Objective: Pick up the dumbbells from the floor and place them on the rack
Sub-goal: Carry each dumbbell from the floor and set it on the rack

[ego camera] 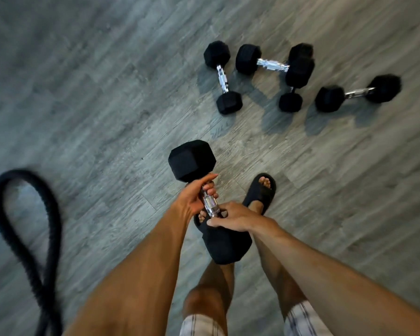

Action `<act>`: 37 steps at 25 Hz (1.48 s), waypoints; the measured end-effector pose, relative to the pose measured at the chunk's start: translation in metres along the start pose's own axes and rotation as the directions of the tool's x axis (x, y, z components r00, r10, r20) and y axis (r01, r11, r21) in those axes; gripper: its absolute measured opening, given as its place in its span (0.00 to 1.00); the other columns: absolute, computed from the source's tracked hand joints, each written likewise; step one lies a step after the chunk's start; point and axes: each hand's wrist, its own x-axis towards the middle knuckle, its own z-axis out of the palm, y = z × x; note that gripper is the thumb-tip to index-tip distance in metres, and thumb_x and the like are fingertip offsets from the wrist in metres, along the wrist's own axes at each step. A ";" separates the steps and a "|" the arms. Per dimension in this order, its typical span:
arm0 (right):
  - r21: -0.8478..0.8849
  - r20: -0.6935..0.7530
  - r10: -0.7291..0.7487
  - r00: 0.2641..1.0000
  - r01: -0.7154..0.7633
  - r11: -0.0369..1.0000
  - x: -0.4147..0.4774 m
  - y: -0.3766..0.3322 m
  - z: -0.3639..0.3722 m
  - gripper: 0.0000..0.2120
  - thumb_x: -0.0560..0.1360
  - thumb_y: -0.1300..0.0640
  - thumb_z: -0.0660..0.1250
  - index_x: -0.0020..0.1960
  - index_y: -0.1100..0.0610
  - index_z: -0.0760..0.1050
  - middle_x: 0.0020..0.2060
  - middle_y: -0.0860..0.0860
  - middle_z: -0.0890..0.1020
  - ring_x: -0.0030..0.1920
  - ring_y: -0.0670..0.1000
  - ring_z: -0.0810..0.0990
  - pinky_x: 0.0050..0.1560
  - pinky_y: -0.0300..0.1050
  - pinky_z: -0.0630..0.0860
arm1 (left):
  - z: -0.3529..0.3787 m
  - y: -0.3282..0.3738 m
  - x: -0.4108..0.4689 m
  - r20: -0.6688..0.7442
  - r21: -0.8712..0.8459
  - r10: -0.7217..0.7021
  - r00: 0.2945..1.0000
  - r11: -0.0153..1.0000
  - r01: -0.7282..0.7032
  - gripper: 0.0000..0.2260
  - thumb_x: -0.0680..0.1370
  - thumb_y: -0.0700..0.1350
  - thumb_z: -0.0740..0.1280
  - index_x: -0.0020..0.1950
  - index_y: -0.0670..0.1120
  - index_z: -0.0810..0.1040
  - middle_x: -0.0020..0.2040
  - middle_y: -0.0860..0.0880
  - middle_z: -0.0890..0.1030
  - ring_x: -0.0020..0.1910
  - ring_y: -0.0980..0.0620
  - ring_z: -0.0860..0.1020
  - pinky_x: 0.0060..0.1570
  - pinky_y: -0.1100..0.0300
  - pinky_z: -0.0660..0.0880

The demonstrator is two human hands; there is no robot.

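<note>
Grey plank floor [107, 93] bears four hex dumbbells [274, 63] awaiting collection. Left hand [194, 197] and right hand [238, 217] both wrap the chrome handle of a fifth hex dumbbell [192, 161], evidently sharing its weight; no rack visible.

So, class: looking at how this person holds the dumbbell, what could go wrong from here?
1. The held dumbbell hangs right above the feet in open sandals; a slip from the left hand or right hand could hurt the toes.
2. Four dumbbells on the floor ahead and the rope to the left are trip hazards.
</note>
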 end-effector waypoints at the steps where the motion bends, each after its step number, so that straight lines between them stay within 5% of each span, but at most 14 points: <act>1: 0.026 -0.028 -0.003 1.000 0.004 1.000 -0.002 -0.005 0.004 0.17 0.71 0.40 0.70 0.57 0.46 0.78 0.54 0.50 0.82 0.55 0.51 0.79 0.59 0.49 0.75 | 0.003 0.005 -0.004 -0.015 0.021 0.012 1.000 1.000 -0.012 0.11 0.79 0.40 0.65 0.37 0.46 0.72 0.21 0.53 0.64 0.20 0.56 0.66 0.31 0.61 0.69; 5: 0.107 -0.140 -0.010 0.990 0.026 0.994 -0.097 -0.034 0.002 0.20 0.71 0.41 0.69 0.60 0.48 0.77 0.53 0.50 0.81 0.55 0.53 0.79 0.60 0.51 0.75 | 0.056 0.014 -0.091 -0.072 0.198 0.043 0.996 0.980 -0.028 0.11 0.79 0.42 0.67 0.37 0.47 0.71 0.20 0.53 0.67 0.20 0.56 0.69 0.33 0.60 0.69; 10: 0.096 -0.200 -0.021 0.980 0.041 0.995 -0.203 -0.049 -0.003 0.19 0.76 0.45 0.67 0.63 0.52 0.74 0.45 0.48 0.76 0.49 0.51 0.74 0.46 0.42 0.68 | 0.108 0.001 -0.174 -0.054 0.352 0.061 0.997 0.935 -0.039 0.06 0.80 0.42 0.64 0.44 0.46 0.75 0.20 0.52 0.68 0.20 0.56 0.70 0.33 0.62 0.70; 13: 0.123 -0.272 0.014 0.962 0.020 0.992 -0.237 -0.043 0.006 0.24 0.74 0.42 0.67 0.67 0.51 0.72 0.46 0.48 0.76 0.49 0.51 0.74 0.53 0.46 0.72 | 0.130 -0.010 -0.199 0.007 0.402 0.026 1.000 0.915 -0.027 0.07 0.80 0.41 0.64 0.42 0.45 0.74 0.20 0.52 0.68 0.20 0.55 0.71 0.30 0.62 0.70; 16: 0.225 -0.392 0.055 0.918 0.038 0.974 -0.262 -0.037 0.023 0.17 0.73 0.43 0.68 0.58 0.49 0.76 0.45 0.48 0.78 0.51 0.54 0.78 0.56 0.51 0.73 | 0.149 -0.021 -0.215 0.056 0.514 0.011 0.998 0.857 -0.038 0.12 0.79 0.39 0.63 0.36 0.45 0.69 0.19 0.51 0.67 0.19 0.55 0.69 0.26 0.63 0.71; 23: 0.542 -0.534 0.246 0.809 0.104 0.834 -0.302 -0.022 0.076 0.14 0.74 0.45 0.68 0.52 0.53 0.76 0.45 0.51 0.80 0.48 0.54 0.78 0.46 0.48 0.71 | 0.188 -0.070 -0.237 0.133 0.823 -0.109 0.985 0.565 -0.049 0.15 0.79 0.40 0.62 0.32 0.46 0.65 0.19 0.50 0.67 0.19 0.53 0.68 0.26 0.62 0.69; 31: 0.806 -0.538 0.441 0.719 0.284 0.519 -0.338 0.033 0.138 0.21 0.75 0.44 0.68 0.62 0.55 0.75 0.56 0.56 0.81 0.54 0.56 0.79 0.56 0.51 0.74 | 0.236 -0.174 -0.250 0.100 0.992 -0.248 0.964 0.095 -0.078 0.13 0.79 0.38 0.62 0.35 0.44 0.66 0.20 0.50 0.67 0.27 0.51 0.65 0.31 0.59 0.68; 37: 0.871 -0.491 0.518 0.700 0.385 0.305 -0.373 0.099 0.200 0.23 0.81 0.50 0.61 0.71 0.63 0.68 0.71 0.59 0.72 0.66 0.59 0.73 0.65 0.49 0.69 | 0.256 -0.287 -0.263 0.064 0.978 -0.309 0.949 -0.171 -0.122 0.12 0.80 0.39 0.61 0.36 0.43 0.67 0.20 0.50 0.67 0.21 0.52 0.67 0.33 0.58 0.68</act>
